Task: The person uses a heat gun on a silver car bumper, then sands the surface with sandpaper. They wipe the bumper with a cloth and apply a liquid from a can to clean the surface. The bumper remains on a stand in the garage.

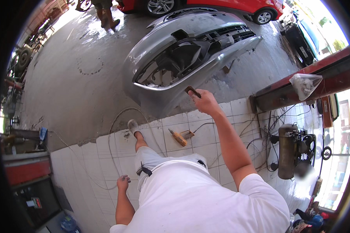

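Note:
My right hand [207, 102] reaches forward and grips a small dark, flat block [192, 92]; its exact kind is too small to make out. Just past the block lies a silver-grey car bumper [153, 46] with large openings, resting on the floor. A small gap seems to separate the block from the bumper's near edge. My left hand [123, 182] hangs low at my side, its fingers loosely bent and apart, holding nothing. Between my foot and right arm, a yellow heat gun [179, 138] lies on the white tiles with its cord trailing right.
A thin hose [112, 132] loops over the tiles around my foot. To the right stand a red post [311, 83], tangled cables and an air compressor [287, 151]. Behind the bumper is a red car [221, 3]; another person's legs [105, 15] show at the far left.

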